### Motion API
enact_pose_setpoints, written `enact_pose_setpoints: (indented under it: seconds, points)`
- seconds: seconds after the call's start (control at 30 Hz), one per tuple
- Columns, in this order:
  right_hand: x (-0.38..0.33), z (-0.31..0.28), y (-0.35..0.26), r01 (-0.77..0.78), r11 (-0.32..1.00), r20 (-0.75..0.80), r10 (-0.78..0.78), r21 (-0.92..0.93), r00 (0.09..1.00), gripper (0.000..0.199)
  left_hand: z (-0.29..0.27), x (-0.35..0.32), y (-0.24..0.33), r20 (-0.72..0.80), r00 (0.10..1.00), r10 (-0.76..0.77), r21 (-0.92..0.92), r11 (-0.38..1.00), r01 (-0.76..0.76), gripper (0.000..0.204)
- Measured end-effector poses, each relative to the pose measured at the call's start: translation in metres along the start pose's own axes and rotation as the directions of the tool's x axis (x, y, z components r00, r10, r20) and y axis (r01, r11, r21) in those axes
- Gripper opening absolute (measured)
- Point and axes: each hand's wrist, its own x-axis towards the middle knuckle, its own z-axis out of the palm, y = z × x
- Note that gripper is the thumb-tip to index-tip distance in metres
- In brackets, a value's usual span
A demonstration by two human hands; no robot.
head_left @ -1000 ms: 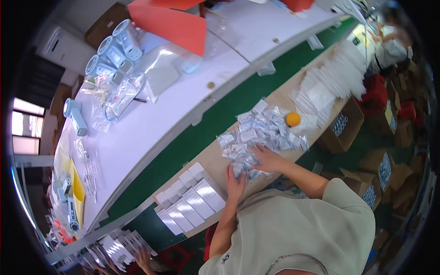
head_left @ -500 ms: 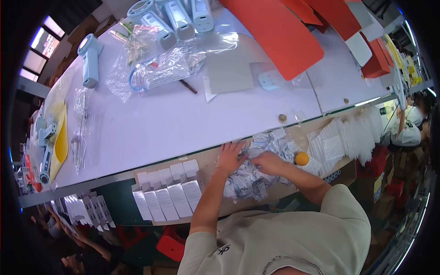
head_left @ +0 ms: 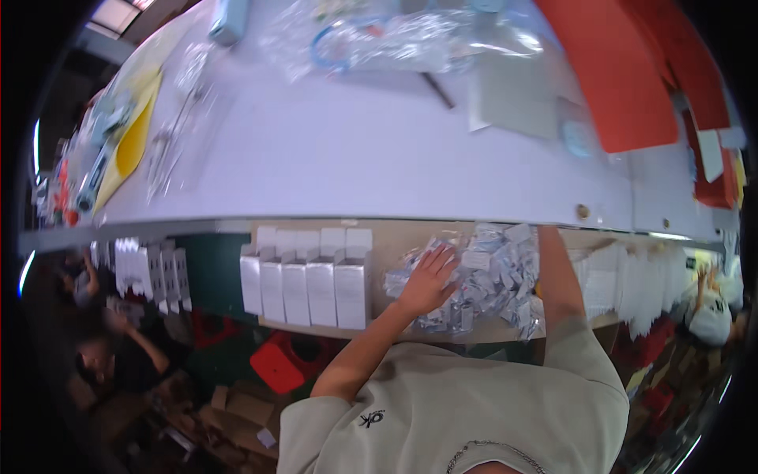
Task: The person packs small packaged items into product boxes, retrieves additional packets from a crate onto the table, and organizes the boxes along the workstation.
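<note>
My left hand (head_left: 431, 278) lies over a pile of small clear plastic packets (head_left: 489, 268) on the tan shelf below the white tabletop. Its fingers are stretched out and somewhat apart, pressing on the packets, with nothing gripped that I can see. My right forearm (head_left: 561, 272) reaches forward at the pile's right side, and the hand itself is hidden beyond the table's front edge. Beside that forearm only a sliver of an orange ball (head_left: 538, 290) shows.
White boxes (head_left: 309, 288) stand in a row left of the pile. White padded sleeves (head_left: 612, 276) are stacked to the right. The tabletop (head_left: 355, 158) above holds plastic bags (head_left: 418, 49), red sheets (head_left: 624, 87) and a light-blue device (head_left: 229, 20). A red stool (head_left: 276, 370) stands below.
The view has shifted, showing the shelf more squarely. My right hand has left the packets and gone forward under the table edge. My left hand stays on the pile, fingers outstretched.
</note>
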Motion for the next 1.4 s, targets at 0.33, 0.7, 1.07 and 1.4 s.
enact_pose_setpoints:
  seconds: [0.33, 0.7, 1.07, 1.4]
  points:
    - [0.085, 0.056, -0.056, 0.392, 0.634, 0.383, -0.160, -0.667, 0.910, 0.051, -0.055, -0.167, -0.014, -0.425, 0.828, -0.366, 0.348, 0.778, 0.522, 0.072]
    - [-0.164, 0.280, -0.437, 0.610, 0.695, 0.895, 0.108, -0.379, 0.433, 0.056, -0.056, -0.183, -0.047, -0.207, 0.935, -0.290, 0.446, 0.822, 0.354, 0.076]
    - [-0.121, 0.327, -0.443, 0.940, 0.339, 0.990, 0.124, 0.018, -0.064, 0.033, -0.057, -0.187, -0.052, -0.197, 0.940, -0.280, 0.404, 0.850, 0.338, 0.073]
    - [-0.168, 0.317, -0.396, 0.003, 0.992, 0.954, 0.118, -0.124, 0.276, 0.031, -0.056, -0.191, -0.057, -0.198, 0.947, -0.254, 0.346, 0.886, 0.310, 0.074]
